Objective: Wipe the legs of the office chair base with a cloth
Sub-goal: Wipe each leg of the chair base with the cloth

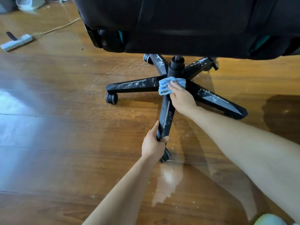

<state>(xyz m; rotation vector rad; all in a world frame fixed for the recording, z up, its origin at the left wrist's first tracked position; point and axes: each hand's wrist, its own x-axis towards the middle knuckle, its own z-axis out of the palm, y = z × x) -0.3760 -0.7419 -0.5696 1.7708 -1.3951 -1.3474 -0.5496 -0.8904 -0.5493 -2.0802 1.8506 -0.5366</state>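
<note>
The near leg (166, 116) of the chair base runs straight from the hub toward the person, its outer end clamped by the left hand (152, 146), while the right hand (182, 99) presses the blue cloth (164, 86) at its hub end.

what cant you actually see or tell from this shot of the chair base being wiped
All in the head view:
- Hub top and gas column: mostly hidden by the seat.
- Two far legs: outer ends partly behind the seat's edge.
- Near leg: its tip covered by the left hand; the castor shows only partly.
- Surface under the blue cloth: covered by cloth and right hand.
- Pale object: cut off by the bottom edge, unidentifiable.
</note>
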